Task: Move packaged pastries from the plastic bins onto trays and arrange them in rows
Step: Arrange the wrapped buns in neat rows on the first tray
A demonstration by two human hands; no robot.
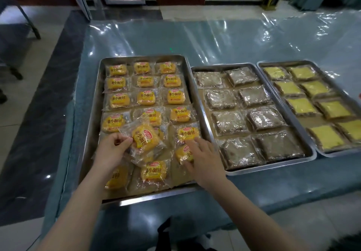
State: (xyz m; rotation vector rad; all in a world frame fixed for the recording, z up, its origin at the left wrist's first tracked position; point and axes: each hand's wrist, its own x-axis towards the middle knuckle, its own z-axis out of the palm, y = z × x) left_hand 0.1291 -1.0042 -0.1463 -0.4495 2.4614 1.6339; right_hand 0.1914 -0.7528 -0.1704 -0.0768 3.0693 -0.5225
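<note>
- Three steel trays sit side by side on the table (214, 41), which is under a clear plastic sheet (293, 28).
- Left tray (98, 98): yellow bun packets (145, 97). The far four rows are tidy, three per row, 12 in all. Long axis runs left-right and the print reads left to right.
- The near part of the left tray is loose: one packet at the right of the fifth row (188, 133), a tilted packet (183, 155) just nearer, one near-centre packet (154, 170) and one near-left packet (117, 178) partly under the left forearm. At least one more is half hidden, so no exact total.
- Left hand (112, 150): thumb and fingers (125, 140) pinch the left edge of the held packet (144, 137), raised over the fifth row. Its print is turned roughly a quarter turn clockwise, with the long axis about far-to-near, leaning right.
- Right hand (203, 159): fingers (192, 143) spread and fairly straight. The index tip touches the fifth-row packet and the thumb rests on the tilted packet. It grips nothing.
- Middle tray (269, 167): 8 brown packets (228, 123), two columns by four rows.
- Right tray (332, 154): 8 yellow-topped packets (301, 106) visible, two by four, with the right edge cropped.
</note>
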